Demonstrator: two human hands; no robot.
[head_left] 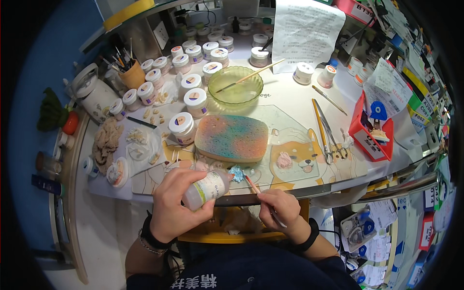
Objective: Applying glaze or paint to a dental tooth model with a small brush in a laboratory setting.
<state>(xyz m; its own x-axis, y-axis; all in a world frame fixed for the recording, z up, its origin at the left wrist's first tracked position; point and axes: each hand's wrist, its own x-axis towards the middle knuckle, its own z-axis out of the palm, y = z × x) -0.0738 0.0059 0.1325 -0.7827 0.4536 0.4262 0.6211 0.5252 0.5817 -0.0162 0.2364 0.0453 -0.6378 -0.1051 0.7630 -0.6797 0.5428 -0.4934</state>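
Note:
My left hand (176,203) is wrapped around a translucent plastic bottle (208,190), tipped so its orange-pink nozzle points right at a small blue mound of paste (236,173). In my right hand (280,208), a thin brush-like tool (252,184) is pinched like a pen, its reddish upper end beside the blue mound. A glass slab (302,128) lies under the mound and also bears a pale pink lump (284,160). Just beyond my hands sits a multicoloured sponge (232,137). Whether liquid leaves the bottle is too small to tell.
Several white-lidded jars (195,100) crowd the left and back. A green glass bowl (237,99) has a brush (251,75) across it. Tweezers and scissors (328,133) lie right, by a red tray (360,130). A dental model (117,172) sits at the left edge.

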